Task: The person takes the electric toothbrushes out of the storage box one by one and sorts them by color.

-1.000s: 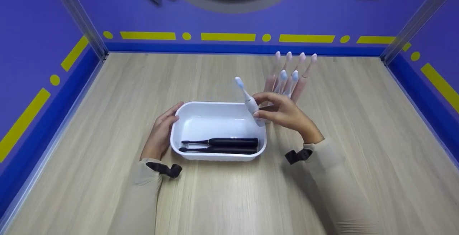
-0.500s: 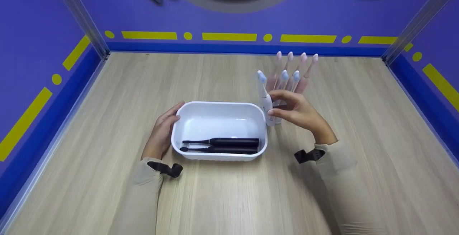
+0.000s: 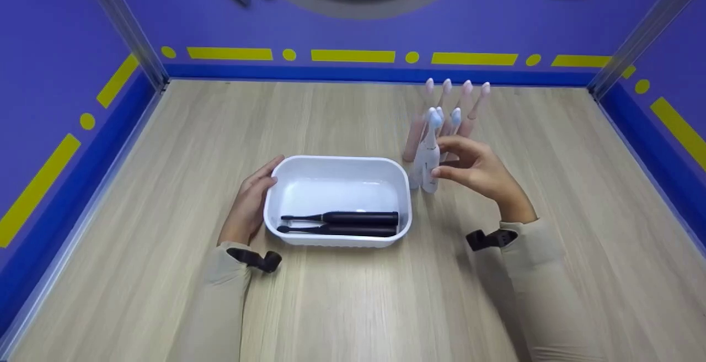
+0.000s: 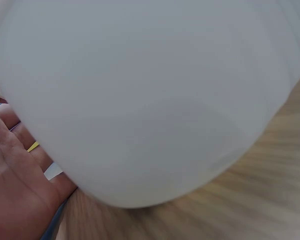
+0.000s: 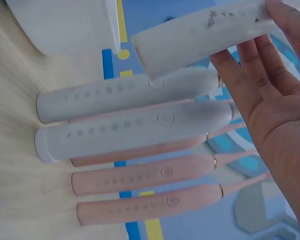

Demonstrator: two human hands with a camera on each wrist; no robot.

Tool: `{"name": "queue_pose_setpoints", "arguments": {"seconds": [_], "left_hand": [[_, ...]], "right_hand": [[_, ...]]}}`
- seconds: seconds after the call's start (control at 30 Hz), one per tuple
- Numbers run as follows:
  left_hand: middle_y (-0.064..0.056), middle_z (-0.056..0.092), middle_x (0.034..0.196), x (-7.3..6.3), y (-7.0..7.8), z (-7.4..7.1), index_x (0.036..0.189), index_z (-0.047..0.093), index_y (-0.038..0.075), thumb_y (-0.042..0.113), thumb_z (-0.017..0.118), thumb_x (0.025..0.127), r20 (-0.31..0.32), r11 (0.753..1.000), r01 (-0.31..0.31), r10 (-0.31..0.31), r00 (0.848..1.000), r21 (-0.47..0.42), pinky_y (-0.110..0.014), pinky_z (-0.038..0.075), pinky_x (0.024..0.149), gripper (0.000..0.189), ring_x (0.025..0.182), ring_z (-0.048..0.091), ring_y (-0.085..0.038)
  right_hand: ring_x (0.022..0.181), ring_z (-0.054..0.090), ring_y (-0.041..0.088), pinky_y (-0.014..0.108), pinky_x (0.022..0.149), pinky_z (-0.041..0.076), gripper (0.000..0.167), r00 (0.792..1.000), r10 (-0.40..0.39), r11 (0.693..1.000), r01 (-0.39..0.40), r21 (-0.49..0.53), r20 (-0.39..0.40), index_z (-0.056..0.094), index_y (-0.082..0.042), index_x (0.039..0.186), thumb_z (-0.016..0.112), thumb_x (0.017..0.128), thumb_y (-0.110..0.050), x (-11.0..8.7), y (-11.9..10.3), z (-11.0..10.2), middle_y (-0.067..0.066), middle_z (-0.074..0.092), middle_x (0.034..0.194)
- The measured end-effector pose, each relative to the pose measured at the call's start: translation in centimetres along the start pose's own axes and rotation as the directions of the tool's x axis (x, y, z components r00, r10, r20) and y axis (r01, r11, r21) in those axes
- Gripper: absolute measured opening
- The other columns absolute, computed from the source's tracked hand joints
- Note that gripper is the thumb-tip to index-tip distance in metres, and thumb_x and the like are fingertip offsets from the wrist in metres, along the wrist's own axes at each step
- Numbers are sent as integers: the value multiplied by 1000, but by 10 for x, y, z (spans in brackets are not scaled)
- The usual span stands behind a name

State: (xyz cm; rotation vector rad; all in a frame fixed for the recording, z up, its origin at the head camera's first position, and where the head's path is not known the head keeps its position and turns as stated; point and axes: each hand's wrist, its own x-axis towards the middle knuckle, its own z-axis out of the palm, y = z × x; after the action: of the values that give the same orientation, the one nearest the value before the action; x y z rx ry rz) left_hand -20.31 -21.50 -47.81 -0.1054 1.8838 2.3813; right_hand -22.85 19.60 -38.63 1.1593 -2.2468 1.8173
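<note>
In the head view, my right hand [image 3: 477, 171] pinches a white electric toothbrush [image 3: 429, 166] between thumb and fingers. The brush stands nearly upright, its pale blue head on top; the right wrist view shows its base apart from the other brushes. Close behind it stand two more white electric toothbrushes [image 5: 140, 127], partly covered in the head view. My left hand [image 3: 246, 207] rests against the left end of a white plastic bin [image 3: 331, 242], fingers along the outside. Two black electric toothbrushes [image 3: 358, 218] lie side by side along the bin's near wall, heads to the left.
Several pink electric toothbrushes [image 5: 145, 175] stand upright in a row behind the white ones. The wooden tabletop [image 3: 353, 307] carries everything. Purple and blue panels [image 3: 353, 31] with yellow marks wall it in at the back and both sides.
My right hand has moved right with the white toothbrush, from over the bin's right end to beside the standing brushes. The brush has tipped more upright. My left hand and the bin have stayed put.
</note>
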Motion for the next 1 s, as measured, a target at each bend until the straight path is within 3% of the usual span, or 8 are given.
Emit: {"name": "queue_pose_setpoints", "arguments": {"seconds": [0.3, 0.63, 1.0], "left_hand": [[-2, 30, 158, 0, -1, -1, 147, 37, 7, 4, 39, 95, 10, 1000, -3, 3, 1000, 1, -28, 20, 121, 53, 147, 24, -14], [-6, 31, 157, 0, -1, 1, 147, 38, 4, 1, 38, 94, 12, 999, -29, 29, 1000, -19, -29, 21, 121, 52, 146, 24, -16], [-6, 31, 157, 1, -1, 0, 147, 38, 4, 2, 38, 94, 8, 999, -21, 22, 1000, -32, -29, 21, 120, 52, 146, 25, -16]], "right_hand": [[95, 67, 10, 22, 82, 57, 45, 1000, 2, 993, 1, 121, -28, 61, 3, 119, 65, 77, 18, -8, 4, -13, -2, 66, 110], [100, 65, 13, 25, 87, 57, 44, 989, 100, 993, -92, 77, -109, 56, 12, 120, 65, 77, 18, -18, 10, -24, 1, 67, 109], [102, 65, 11, 22, 83, 57, 43, 958, 214, 977, -208, 52, -191, 56, 9, 121, 66, 79, 14, -28, 22, -33, -2, 69, 109]]}}
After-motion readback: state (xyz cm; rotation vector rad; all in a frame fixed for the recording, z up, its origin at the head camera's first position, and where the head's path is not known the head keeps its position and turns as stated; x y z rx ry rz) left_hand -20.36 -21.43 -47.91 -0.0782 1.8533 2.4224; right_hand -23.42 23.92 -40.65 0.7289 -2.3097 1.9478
